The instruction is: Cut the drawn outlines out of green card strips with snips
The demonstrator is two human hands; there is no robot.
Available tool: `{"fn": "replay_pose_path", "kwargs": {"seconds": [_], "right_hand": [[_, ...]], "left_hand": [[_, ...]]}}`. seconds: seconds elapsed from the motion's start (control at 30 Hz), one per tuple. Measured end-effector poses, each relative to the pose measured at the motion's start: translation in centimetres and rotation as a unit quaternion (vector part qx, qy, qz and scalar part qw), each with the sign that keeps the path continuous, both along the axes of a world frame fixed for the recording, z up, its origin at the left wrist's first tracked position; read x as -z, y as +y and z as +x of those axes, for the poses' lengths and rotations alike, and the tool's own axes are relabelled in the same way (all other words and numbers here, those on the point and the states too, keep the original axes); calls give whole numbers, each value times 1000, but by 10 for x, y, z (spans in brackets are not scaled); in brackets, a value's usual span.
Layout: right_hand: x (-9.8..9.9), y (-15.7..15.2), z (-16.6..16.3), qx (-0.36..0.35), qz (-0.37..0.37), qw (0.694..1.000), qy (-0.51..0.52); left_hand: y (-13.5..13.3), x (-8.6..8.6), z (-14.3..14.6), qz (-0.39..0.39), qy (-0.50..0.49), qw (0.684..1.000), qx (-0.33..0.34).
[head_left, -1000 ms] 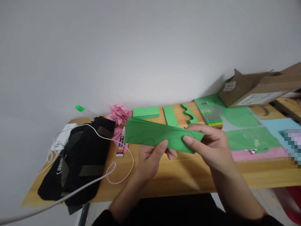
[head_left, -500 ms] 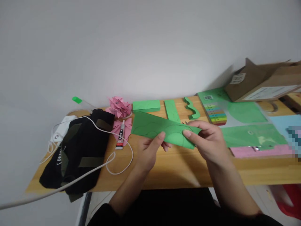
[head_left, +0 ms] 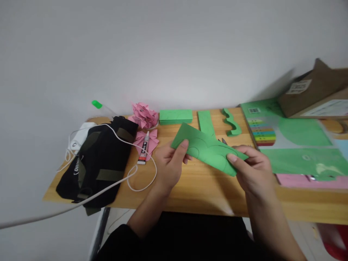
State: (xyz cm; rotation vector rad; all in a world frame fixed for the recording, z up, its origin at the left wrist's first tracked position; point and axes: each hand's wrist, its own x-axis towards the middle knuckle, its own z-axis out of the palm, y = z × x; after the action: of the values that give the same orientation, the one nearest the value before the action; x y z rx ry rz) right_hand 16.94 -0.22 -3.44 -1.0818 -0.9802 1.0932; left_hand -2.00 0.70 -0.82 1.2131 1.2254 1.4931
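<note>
Both my hands hold a folded green paper strip (head_left: 209, 149) with pencilled curves on it, just above the wooden table (head_left: 201, 188). My left hand (head_left: 170, 165) pinches its left end between thumb and fingers. My right hand (head_left: 251, 170) grips its right end, thumb on top. The strip slopes down from left to right. Behind it lie a green paper block (head_left: 175, 116), a narrow green strip (head_left: 206, 123) and a wavy green offcut (head_left: 231, 122).
A black bag (head_left: 99, 159) with a white cable (head_left: 136, 174) fills the table's left end. A glue tube (head_left: 143, 153) lies on pink paper beside a crumpled pink flower (head_left: 144, 114). Coloured paper packs (head_left: 293, 145) and a brown cardboard box (head_left: 312, 90) are on the right.
The strip has turned from nearly level to sloping down to the right and sunk closer to the table. My left hand has slid towards its left end. The view has shifted rightwards.
</note>
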Motion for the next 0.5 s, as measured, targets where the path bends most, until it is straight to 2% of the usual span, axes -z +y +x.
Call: {"fn": "replay_pose_path", "kwargs": {"seconds": [0.13, 0.37, 0.5], "right_hand": [[0, 0, -6, 3, -14, 1000, 0], [-8, -1, -20, 0, -28, 999, 26], [-16, -1, -25, -9, -22, 999, 36]], "left_hand": [[1, 5, 4, -17, -25, 999, -19], [-8, 9, 25, -51, -26, 996, 72], [-13, 11, 33, -69, -36, 992, 99]]}}
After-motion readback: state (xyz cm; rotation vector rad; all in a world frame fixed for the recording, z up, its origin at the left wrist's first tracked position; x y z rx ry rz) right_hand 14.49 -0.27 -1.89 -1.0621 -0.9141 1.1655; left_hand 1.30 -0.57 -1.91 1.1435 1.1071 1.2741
